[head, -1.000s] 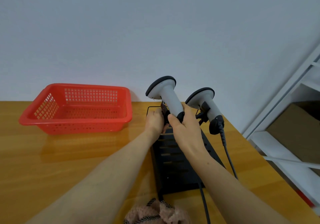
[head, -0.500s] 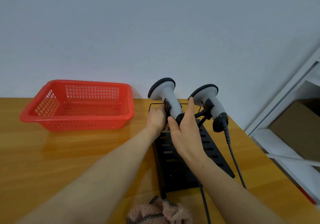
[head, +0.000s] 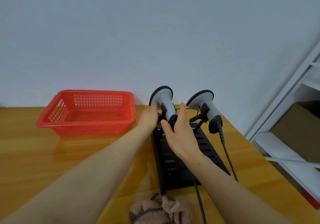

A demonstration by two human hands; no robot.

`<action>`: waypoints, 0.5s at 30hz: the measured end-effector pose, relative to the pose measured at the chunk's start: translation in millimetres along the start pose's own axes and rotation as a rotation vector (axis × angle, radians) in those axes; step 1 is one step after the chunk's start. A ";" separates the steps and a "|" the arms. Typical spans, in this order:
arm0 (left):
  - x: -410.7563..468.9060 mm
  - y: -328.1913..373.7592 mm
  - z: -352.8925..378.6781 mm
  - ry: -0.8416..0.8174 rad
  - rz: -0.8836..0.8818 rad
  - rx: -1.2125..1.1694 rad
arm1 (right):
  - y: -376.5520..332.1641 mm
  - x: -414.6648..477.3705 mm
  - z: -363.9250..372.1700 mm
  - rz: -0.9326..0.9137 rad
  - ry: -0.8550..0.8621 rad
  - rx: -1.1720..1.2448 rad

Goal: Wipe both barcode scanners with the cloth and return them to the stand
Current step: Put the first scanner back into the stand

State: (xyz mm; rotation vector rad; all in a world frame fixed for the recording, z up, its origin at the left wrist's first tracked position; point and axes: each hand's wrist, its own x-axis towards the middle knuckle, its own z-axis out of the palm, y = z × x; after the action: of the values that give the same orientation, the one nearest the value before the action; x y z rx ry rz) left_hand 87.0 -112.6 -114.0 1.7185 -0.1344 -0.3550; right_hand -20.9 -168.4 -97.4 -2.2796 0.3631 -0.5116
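As the left scanner and right scanner sit in the stand, the left hand touches the left one's head, fingers straight. The right hand, loosely spread, flanks its handle. The cloth lies nearer.

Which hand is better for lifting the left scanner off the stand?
Probably the right hand: its open fingers and thumb flank the left scanner's handle, while the left hand only touches near its head.

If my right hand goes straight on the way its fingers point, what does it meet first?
The right hand would probably meet the stand's wire bar first, between the left scanner and right scanner; depth is unclear.
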 end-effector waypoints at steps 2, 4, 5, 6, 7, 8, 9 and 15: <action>-8.2 4.6 -6.1 0.047 0.035 0.011 | -4.6 -6.0 -5.6 0.010 -0.017 -0.015; -14.4 7.8 -10.2 0.141 0.065 0.037 | -6.4 -8.7 -8.8 0.026 -0.019 -0.057; -17.4 9.8 -11.7 0.195 0.085 0.051 | -7.1 -9.8 -11.4 0.037 -0.011 -0.081; -21.9 13.6 -13.7 0.246 0.122 0.070 | -8.9 -11.6 -16.0 0.039 0.007 -0.100; -27.3 18.6 -15.3 0.287 0.165 0.079 | -9.6 -12.8 -21.2 0.029 0.033 -0.110; -32.9 24.9 -16.4 0.316 0.196 0.070 | -10.2 -13.7 -26.7 0.024 0.055 -0.111; -38.2 32.2 -16.3 0.336 0.233 0.056 | -10.6 -14.6 -32.5 0.018 0.074 -0.101; -56.4 68.1 9.2 0.210 0.328 -0.128 | -12.7 -21.1 -84.2 0.001 0.208 -0.018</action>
State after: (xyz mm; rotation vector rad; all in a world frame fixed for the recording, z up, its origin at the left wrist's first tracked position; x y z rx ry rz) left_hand 38.3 -117.5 -39.7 1.5641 -0.2310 0.0587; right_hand -77.4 -203.5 -40.0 -2.2490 0.4733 -0.7500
